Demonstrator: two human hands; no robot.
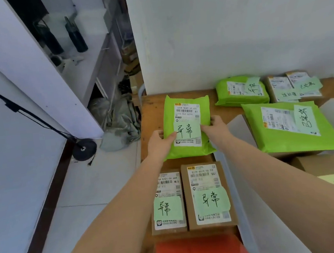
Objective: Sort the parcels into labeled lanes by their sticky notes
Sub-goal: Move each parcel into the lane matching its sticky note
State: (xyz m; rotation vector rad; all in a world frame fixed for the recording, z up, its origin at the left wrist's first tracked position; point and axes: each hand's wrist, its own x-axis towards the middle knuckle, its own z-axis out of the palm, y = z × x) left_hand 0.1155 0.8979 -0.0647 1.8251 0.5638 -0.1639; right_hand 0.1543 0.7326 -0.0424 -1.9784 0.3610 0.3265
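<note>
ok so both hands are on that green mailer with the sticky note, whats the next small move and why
Probably set it flat and let go. The left hand and right hand grip the green mailer by its sides, at the far end of the left column, beyond two cardboard boxes whose sticky notes look like its sticky note, so it seems to be in its lane.

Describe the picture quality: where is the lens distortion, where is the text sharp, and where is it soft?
Head view: wide-angle bending bows the shelf and wall edges at left; even, soft light, no glare; the note on the held parcel reads sharply; the far parcels' notes are softer.
</note>
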